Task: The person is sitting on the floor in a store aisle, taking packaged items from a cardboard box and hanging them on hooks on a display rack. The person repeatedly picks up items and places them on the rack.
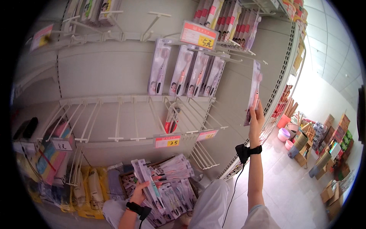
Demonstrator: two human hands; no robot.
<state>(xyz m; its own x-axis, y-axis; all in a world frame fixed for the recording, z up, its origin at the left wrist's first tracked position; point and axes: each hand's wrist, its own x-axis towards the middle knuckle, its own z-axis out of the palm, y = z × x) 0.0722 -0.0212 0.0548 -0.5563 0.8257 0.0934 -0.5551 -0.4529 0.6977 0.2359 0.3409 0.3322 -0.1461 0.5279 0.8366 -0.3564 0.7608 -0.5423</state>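
Observation:
My right hand (256, 114) is raised at the right and grips the lower end of a packaged toothbrush (255, 91) with a pink handle, beside the tip of a shelf hook (253, 60). Low in front of me, my left hand (140, 190) holds a few packaged toothbrushes (151, 187), the top one with a teal handle. They are over an open carton (124, 186) filled with more toothbrush packs (174, 197). Four columns of toothbrush packs (181, 71) hang from hooks on the middle of the rack.
Rows of white metal hooks (117, 123) jut from the rack. Price tags (199, 34) hang at their ends. Yellow-wrapped packs (93, 189) lie lower left. A slotted rack upright (278, 77) stands right of the hooks. Buckets (283, 134) and cartons (330, 191) stand on the floor at the right.

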